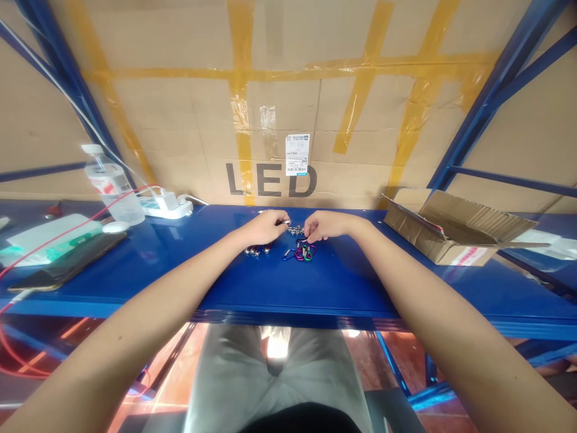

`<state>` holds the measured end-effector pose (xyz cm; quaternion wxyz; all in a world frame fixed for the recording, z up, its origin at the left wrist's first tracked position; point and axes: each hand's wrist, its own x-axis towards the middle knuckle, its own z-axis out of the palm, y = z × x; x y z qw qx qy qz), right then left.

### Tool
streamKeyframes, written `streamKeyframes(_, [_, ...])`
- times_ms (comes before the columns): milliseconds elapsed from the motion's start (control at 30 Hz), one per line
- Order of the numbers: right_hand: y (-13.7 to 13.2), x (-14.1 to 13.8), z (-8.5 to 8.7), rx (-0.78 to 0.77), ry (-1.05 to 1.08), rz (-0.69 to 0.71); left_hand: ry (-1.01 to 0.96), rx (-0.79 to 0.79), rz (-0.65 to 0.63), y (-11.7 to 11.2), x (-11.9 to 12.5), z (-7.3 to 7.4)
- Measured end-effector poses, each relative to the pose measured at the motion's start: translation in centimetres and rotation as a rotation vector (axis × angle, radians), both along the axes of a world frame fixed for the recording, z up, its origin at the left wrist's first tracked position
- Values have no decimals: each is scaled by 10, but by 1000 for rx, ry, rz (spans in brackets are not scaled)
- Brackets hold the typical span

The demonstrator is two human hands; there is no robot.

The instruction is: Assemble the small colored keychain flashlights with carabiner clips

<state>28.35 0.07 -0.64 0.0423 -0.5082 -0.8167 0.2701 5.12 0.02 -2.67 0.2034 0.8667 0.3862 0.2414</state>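
Both my arms reach across a blue shelf. My left hand is closed in a pinch on a small metal piece at its fingertips. My right hand is curled closed just to the right, over a small heap of silver metal pieces; what its fingers hold is too small to name. Below the right hand lies a bunch of coloured carabiner clips, blue, green and purple. A few silver metal pieces lie under my left wrist.
An open cardboard box lies on the shelf at the right. At the left stand a plastic bottle, a white power strip, a dark phone or tablet and red cable. A taped cardboard wall marked LED backs the shelf.
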Motion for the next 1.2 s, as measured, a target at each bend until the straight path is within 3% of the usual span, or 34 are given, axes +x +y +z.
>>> streamKeyframes(367, [-4,-4,2,20,22,59,224,252,84,3,10,-6])
streamKeyframes(600, [-6,-6,2,43,-26,96,292,264,75,8,19,-9])
streamKeyframes(767, [-8,-3,7,7,70,71,159,203,105,4,16,-5])
streamKeyframes(1000, [-13,-1,10,-177,527,-4,-242,-12,114,-6,11,4])
streamKeyframes(1200, [-6,-4,-1,-256,711,-69,-273,-40,115,-5,6,8])
